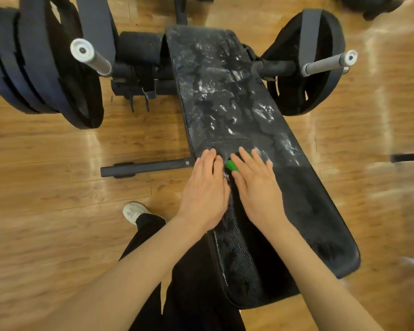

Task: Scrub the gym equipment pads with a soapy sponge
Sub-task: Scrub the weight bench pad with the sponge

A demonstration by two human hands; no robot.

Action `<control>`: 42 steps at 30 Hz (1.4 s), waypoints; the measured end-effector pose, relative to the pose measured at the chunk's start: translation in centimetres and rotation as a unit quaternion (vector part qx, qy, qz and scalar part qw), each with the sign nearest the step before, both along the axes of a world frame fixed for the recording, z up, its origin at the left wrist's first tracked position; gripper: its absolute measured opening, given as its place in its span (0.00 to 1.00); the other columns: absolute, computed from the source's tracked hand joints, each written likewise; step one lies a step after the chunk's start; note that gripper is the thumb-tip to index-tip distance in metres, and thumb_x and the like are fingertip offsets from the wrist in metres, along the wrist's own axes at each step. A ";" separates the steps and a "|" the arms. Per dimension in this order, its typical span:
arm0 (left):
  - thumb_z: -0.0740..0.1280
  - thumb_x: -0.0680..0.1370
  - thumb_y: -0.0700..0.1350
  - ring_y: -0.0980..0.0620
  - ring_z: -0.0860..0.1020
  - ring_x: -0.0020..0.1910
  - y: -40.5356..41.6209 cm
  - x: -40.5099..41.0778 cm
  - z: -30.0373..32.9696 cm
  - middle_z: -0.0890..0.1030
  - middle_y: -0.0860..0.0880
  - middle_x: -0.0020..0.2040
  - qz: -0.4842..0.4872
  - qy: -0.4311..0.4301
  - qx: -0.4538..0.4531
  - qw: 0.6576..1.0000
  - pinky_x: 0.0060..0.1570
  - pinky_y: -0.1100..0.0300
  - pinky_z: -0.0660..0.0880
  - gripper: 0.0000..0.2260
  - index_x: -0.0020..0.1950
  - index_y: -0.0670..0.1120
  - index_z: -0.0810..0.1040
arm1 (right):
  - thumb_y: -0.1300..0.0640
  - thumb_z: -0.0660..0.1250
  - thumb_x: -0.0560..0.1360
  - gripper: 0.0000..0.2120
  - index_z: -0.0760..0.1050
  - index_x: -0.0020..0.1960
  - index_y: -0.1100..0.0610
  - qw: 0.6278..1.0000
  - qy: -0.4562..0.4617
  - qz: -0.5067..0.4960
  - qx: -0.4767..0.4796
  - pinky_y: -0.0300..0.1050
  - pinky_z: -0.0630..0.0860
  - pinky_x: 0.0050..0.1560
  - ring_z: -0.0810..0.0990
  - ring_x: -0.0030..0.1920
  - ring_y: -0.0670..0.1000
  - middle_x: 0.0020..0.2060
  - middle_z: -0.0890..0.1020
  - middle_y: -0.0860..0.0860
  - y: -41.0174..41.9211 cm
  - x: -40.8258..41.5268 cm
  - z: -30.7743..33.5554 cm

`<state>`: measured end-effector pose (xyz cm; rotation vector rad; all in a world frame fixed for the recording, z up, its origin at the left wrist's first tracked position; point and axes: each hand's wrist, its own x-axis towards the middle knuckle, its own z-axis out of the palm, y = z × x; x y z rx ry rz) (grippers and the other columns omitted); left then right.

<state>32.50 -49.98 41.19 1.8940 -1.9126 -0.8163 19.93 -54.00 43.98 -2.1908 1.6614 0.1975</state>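
Both hands pressing flat on bench pad [230, 96] mid-length. Right hand [256, 185], fingers straight, covering green sponge [231, 165]; left hand [206, 187] open beside it, holding nothing. Risk: wet suds making palms slip off edge; runoff wetting wood floor [58, 187].

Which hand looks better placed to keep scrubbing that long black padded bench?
Probably the right hand: it lies flat over the green sponge on the long black padded bench. The left hand presses bare pad beside it.

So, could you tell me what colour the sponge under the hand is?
Bright green sponge, seen in the head view.
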 end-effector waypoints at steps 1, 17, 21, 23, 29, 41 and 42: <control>0.51 0.80 0.45 0.37 0.68 0.71 0.0 0.0 0.0 0.70 0.34 0.70 0.002 0.001 0.000 1.000 0.72 0.45 0.66 0.24 0.70 0.32 0.69 | 0.55 0.55 0.83 0.20 0.65 0.74 0.54 1.000 0.004 0.003 0.003 0.52 0.45 0.75 0.55 0.77 0.55 0.75 0.63 0.51 -1.7 0.5 -0.7; 0.48 0.81 0.50 0.43 0.64 0.74 0.1 0.1 -0.1 0.67 0.40 0.73 0.006 -0.013 0.024 1.000 0.73 0.54 0.62 0.26 0.73 0.36 0.66 | 0.54 0.54 0.83 0.20 0.65 0.74 0.56 0.999 0.000 0.048 0.004 0.54 0.49 0.75 0.57 0.76 0.57 0.75 0.64 0.53 -4.2 -0.6 -1.8; 0.53 0.78 0.48 0.44 0.74 0.63 -1.1 0.3 0.9 0.73 0.41 0.64 0.001 -0.040 0.025 0.999 0.57 0.55 0.75 0.20 0.64 0.39 0.73 | 0.51 0.51 0.80 0.23 0.72 0.70 0.57 0.997 0.001 0.067 -0.048 0.56 0.58 0.72 0.67 0.72 0.58 0.70 0.72 0.55 1.0 -3.5 0.6; 0.57 0.78 0.45 0.46 0.73 0.59 -2.1 -0.3 1.0 0.72 0.43 0.63 0.017 -0.031 0.033 0.999 0.51 0.56 0.74 0.17 0.64 0.40 0.72 | 0.52 0.52 0.81 0.21 0.72 0.69 0.58 0.997 0.001 0.066 -0.035 0.56 0.58 0.72 0.68 0.71 0.59 0.69 0.73 0.55 -0.8 -3.3 -0.2; 0.59 0.81 0.44 0.47 0.69 0.65 -2.7 -2.1 0.3 0.68 0.44 0.68 0.029 0.019 0.033 0.999 0.55 0.53 0.74 0.19 0.72 0.41 0.69 | 0.54 0.53 0.84 0.21 0.63 0.75 0.57 0.998 0.032 0.046 -0.003 0.55 0.49 0.75 0.57 0.76 0.58 0.75 0.63 0.55 -5.5 -2.4 -2.1; 0.56 0.83 0.45 0.47 0.62 0.72 -2.7 -1.7 -0.3 0.65 0.44 0.73 0.018 0.036 0.035 0.999 0.64 0.51 0.72 0.20 0.75 0.47 0.68 | 0.56 0.56 0.83 0.20 0.65 0.74 0.57 0.999 0.014 0.044 -0.002 0.55 0.50 0.75 0.58 0.76 0.57 0.74 0.65 0.54 -4.5 -4.0 -1.3; 0.55 0.83 0.46 0.46 0.62 0.72 -2.7 -1.7 -0.3 0.65 0.44 0.73 0.016 0.037 0.035 0.999 0.64 0.50 0.72 0.20 0.75 0.47 0.68 | 0.57 0.57 0.82 0.20 0.67 0.73 0.57 0.999 0.004 0.043 -0.023 0.57 0.53 0.74 0.61 0.75 0.58 0.73 0.67 0.54 -2.9 -4.9 -0.5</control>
